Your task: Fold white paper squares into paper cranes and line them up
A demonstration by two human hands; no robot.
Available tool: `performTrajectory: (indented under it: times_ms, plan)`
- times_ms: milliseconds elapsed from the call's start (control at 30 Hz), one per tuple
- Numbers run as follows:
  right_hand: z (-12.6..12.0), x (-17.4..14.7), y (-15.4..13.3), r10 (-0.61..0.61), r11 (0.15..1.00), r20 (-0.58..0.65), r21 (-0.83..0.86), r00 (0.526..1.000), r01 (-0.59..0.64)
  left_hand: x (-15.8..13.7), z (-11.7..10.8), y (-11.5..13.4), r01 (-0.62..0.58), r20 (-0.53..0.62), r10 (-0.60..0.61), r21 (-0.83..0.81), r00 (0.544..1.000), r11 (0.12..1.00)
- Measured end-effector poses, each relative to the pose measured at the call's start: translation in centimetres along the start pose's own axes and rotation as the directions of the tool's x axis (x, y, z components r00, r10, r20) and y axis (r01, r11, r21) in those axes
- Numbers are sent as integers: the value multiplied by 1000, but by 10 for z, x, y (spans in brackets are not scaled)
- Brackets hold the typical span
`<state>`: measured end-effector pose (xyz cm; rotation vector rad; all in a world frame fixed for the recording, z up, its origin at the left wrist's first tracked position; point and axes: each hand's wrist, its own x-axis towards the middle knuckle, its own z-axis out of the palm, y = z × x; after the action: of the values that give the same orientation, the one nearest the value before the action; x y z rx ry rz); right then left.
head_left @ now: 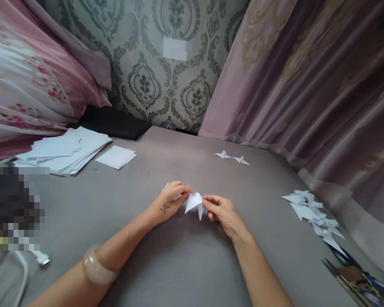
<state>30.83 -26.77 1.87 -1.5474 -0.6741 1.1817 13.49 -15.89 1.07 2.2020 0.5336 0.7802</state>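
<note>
A small piece of folded white paper point(194, 201) is held up above the grey surface, its pointed flaps hanging down. My left hand point(169, 201) pinches its upper left edge between thumb and fingers. On the other side, my right hand point(221, 212) grips the right edge the same way. Farther back lie two folded paper cranes point(223, 154), side by side. To the right is a heap of similar folded white paper pieces point(310, 211), overlapping one another.
A stack of white paper sheets point(64, 149) lies at the back left, beside a small pile of square papers point(117, 156). Behind them is a black folded item point(112, 122). A white cable point(22, 264) lies at the left, scissors point(336, 277) at the lower right.
</note>
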Motion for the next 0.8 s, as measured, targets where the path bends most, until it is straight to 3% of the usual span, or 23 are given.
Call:
performTrajectory:
  times_ms: [67,200,367,500,667,733,800]
  plan:
    - [1,0,-1,-36,999,-22,-15,999,35,0,1,-1,-9,-35,10,20,999,1000]
    - [6,0,0,-135,988,-78,-84,988,128,-1,1,0,11,-218,-3,37,976,999]
    - [10,0,2,-287,940,-171,-242,943,242,-2,0,10,194,-208,-217,-123,954,973]
    - [14,-3,4,-483,839,-241,-403,842,366,0,0,21,359,-150,-416,-304,897,882]
    - [20,-9,7,-740,612,-141,-545,658,572,2,4,22,421,-68,-552,-571,831,705]
    - [23,-11,9,-772,573,-117,-552,625,606,2,7,20,396,-81,-572,-644,816,655]
    - [26,-11,10,-755,607,-137,-516,641,604,2,8,20,363,-116,-567,-661,815,657]
